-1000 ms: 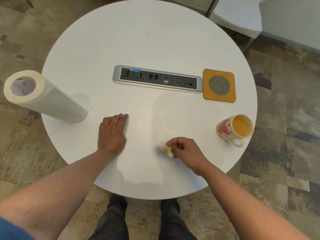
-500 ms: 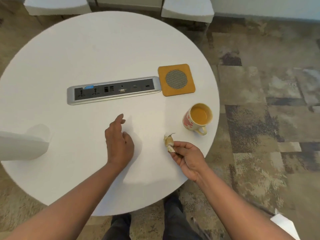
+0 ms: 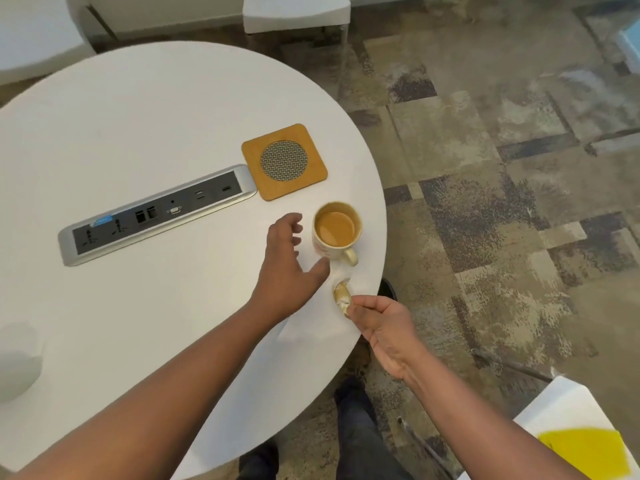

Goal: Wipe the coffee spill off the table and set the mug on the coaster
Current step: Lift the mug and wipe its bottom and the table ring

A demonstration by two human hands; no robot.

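Fingers spread and loosely curved on the left hand, hovering just beside the mug, thumb low near its base, nothing gripped yet. Right hand pinches the stained paper wad by the table edge. Mug's nearly full, so wrap the body firmly, lift level, travel slowly to the coaster close behind, and set down flat.

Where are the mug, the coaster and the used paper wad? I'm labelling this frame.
mug (image 3: 336,226), head view, on the coffee surface inside the rim.
coaster (image 3: 284,160), head view, on the round metal mesh centre.
paper wad (image 3: 341,293), head view, on the stained crumpled middle, above the right hand's fingertips.
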